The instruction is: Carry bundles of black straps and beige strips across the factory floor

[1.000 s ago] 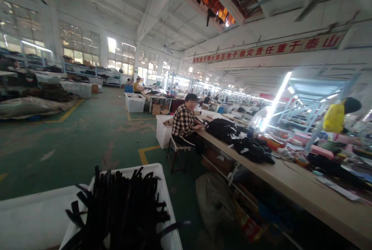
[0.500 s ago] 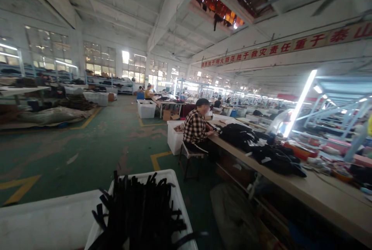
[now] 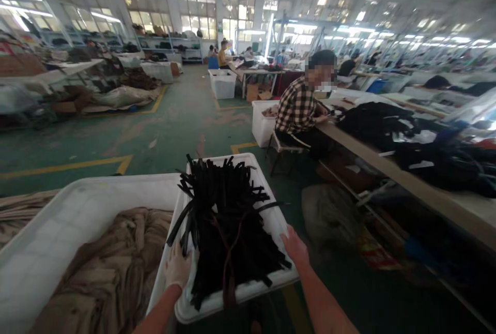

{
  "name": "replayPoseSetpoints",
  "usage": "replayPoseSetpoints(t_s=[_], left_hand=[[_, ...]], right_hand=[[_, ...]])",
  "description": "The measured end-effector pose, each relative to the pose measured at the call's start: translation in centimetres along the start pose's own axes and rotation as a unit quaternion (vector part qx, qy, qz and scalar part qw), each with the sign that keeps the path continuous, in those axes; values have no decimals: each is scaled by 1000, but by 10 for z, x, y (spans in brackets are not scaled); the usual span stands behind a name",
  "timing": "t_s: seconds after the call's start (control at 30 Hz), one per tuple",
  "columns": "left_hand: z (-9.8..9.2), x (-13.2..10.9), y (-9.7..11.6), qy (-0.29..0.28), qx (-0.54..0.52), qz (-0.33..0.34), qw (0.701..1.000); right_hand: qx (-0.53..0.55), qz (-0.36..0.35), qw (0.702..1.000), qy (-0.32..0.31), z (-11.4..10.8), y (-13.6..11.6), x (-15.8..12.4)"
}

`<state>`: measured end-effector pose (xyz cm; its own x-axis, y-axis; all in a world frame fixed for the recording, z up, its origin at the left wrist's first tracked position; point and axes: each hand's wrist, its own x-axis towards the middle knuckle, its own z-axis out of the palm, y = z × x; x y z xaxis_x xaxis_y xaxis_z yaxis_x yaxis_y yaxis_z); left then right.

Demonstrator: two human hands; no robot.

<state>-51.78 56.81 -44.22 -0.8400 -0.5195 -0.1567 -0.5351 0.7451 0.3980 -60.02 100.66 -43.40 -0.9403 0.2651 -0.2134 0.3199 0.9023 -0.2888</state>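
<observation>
A white plastic bin (image 3: 267,210) stands right in front of me, heaped with long black strips (image 3: 225,210). A dark reddish strap (image 3: 228,256) lies across the near part of the heap. My left hand (image 3: 178,267), in what looks like a pale glove, grips the bin's left rim. On the opposite side, my right hand (image 3: 295,246) is closed over the right rim, its fingers partly hidden. The black strips stick up and some hang over the edge near my left hand.
At left, a larger white bin (image 3: 112,184) holds folded brown cloth (image 3: 112,267). A seated person in a checked shirt (image 3: 296,106) works at a long table (image 3: 372,153) piled with black garments (image 3: 380,122). A cloth sack (image 3: 325,210) lies under it. Green floor (image 3: 182,111) stretches ahead.
My view has tipped downward, so the bins and the table sit higher in it. Both my hands have come into view on the bin's rims.
</observation>
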Motion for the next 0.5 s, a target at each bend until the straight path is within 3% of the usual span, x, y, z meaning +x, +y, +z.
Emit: replayPoseSetpoints(t_s=[0.17,0.27,0.5], left_hand=[[-21,32,30,15,16,-10,1000],[-33,62,41,57,40,-17,997],[-40,135,74,131,39,-102,985]], right_hand=[[-5,-8,1000,-28,-17,-35,39],[-5,-16,999,-36,-18,-60,61],[5,-47,998,-42,-26,-108,132]])
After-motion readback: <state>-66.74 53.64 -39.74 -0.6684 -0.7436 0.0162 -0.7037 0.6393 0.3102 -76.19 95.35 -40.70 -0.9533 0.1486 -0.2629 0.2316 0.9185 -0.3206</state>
